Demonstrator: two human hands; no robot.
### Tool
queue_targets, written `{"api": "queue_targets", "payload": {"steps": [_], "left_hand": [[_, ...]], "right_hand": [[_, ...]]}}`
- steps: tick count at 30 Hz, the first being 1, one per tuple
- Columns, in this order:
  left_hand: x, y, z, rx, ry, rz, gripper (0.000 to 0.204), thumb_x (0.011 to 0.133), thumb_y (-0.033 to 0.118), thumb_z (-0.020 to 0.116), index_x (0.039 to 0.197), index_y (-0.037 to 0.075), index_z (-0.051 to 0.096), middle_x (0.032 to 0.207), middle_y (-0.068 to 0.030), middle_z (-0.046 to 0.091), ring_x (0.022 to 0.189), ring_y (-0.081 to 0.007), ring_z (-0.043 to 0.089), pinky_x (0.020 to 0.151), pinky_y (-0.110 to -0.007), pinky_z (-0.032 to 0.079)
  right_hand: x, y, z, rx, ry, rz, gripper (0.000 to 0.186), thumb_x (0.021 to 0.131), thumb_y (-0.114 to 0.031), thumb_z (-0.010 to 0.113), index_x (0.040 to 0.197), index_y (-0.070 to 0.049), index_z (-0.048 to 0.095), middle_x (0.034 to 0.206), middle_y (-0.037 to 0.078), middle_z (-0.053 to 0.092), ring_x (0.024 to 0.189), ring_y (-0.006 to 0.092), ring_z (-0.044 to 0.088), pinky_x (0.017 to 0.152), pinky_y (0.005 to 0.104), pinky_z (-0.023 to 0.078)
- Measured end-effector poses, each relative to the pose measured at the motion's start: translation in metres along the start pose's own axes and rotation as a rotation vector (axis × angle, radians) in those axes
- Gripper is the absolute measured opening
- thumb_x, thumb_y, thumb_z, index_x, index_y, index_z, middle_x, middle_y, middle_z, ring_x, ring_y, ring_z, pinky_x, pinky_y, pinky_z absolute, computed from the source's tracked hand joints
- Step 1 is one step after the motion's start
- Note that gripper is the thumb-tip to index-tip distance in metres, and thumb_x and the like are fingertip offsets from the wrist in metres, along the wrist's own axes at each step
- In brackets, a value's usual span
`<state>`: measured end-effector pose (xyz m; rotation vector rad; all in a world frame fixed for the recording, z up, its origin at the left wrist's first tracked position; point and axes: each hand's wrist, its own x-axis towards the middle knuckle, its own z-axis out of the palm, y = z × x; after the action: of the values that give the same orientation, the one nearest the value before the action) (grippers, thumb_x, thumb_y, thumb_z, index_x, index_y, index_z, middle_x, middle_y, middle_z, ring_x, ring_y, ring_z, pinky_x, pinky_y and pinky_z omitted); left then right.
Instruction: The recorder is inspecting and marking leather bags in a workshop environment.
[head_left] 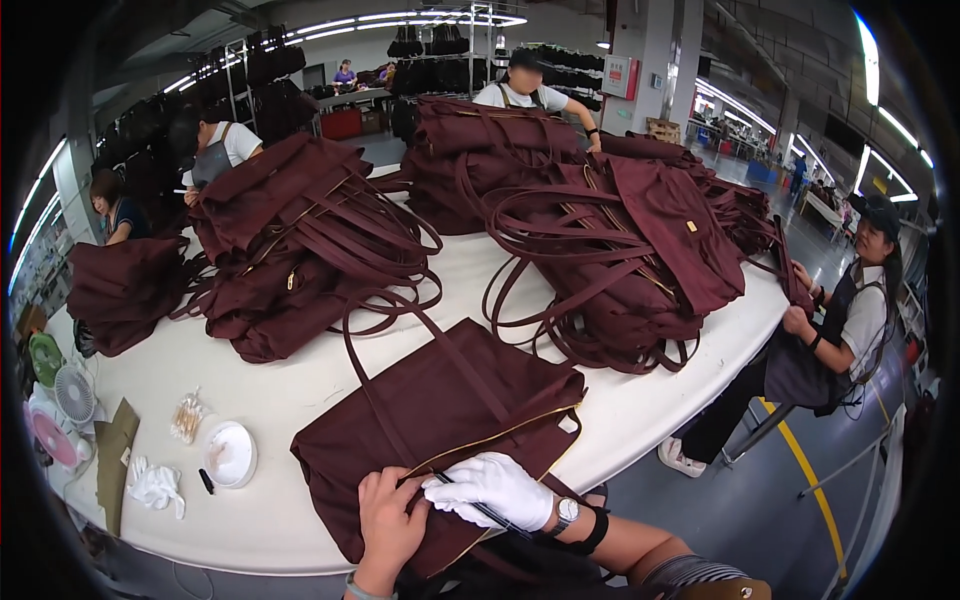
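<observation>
A maroon fabric tote bag (425, 400) lies on the white table in front of me, its two straps stretched away and a gold zipper running along its near side. My left hand (392, 515), bare, has its fingers bent and pinching the bag's fabric by the zipper. Close beside it, my right hand (492, 490) wears a white glove and is closed around a slim dark pen-like tool (490, 514). The tool's upper end shows near the left fingertips; its exact kind is unclear. Both hands rest low on the bag, at the table's near edge.
Piles of maroon bags stand behind at left (300, 240) and right (620, 250). On the left are a white bowl (230, 455), a bag of cotton swabs (187, 417), a crumpled glove (156, 486), a black marker (207, 481) and small fans (74, 393). Several people work around the table.
</observation>
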<state>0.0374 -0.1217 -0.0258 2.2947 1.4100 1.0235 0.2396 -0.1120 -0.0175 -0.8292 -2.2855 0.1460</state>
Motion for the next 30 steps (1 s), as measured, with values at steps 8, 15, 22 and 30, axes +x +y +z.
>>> {"api": "queue_targets", "payload": {"steps": [8,15,22,30], "left_hand": [[-0.0023,-0.0003,-0.0049,0.003,0.003,0.001,0.032,0.072,0.01,0.073,0.104,0.012,0.073,0.099,-0.0051,0.059,0.094,-0.0263,0.055,0.092,-0.04,0.039],[-0.001,0.003,-0.0066,0.006,-0.023,-0.006,0.03,0.076,0.011,0.071,0.105,0.012,0.073,0.099,-0.0037,0.059,0.094,-0.0255,0.053,0.093,-0.039,0.039],[-0.0025,0.0027,-0.007,-0.003,-0.006,-0.004,0.029,0.076,0.011,0.071,0.105,0.012,0.073,0.1,-0.0036,0.06,0.094,-0.0255,0.054,0.093,-0.039,0.039],[0.001,0.0024,-0.0046,0.007,-0.013,-0.004,0.03,0.076,0.011,0.071,0.106,0.012,0.073,0.099,-0.0037,0.06,0.094,-0.0254,0.054,0.093,-0.039,0.04]], "right_hand": [[0.0047,-0.0043,-0.0012,0.052,-0.013,0.006,0.034,0.083,-0.02,0.067,0.117,-0.018,0.064,0.092,0.001,0.065,0.088,0.0216,0.064,0.075,0.0356,0.051],[-0.0013,-0.002,0.0008,0.094,-0.119,0.071,0.039,0.08,-0.017,0.067,0.119,-0.019,0.064,0.098,0.001,0.065,0.093,0.0211,0.064,0.078,0.0359,0.051],[-0.0009,-0.0019,0.0001,0.049,-0.122,0.038,0.039,0.08,-0.017,0.068,0.119,-0.02,0.064,0.1,0.0,0.066,0.094,0.0206,0.064,0.079,0.0355,0.051],[0.0049,0.002,0.0016,0.083,0.016,-0.04,0.044,0.072,-0.011,0.074,0.114,-0.019,0.064,0.091,0.003,0.066,0.078,0.0245,0.065,0.063,0.0363,0.051]]}}
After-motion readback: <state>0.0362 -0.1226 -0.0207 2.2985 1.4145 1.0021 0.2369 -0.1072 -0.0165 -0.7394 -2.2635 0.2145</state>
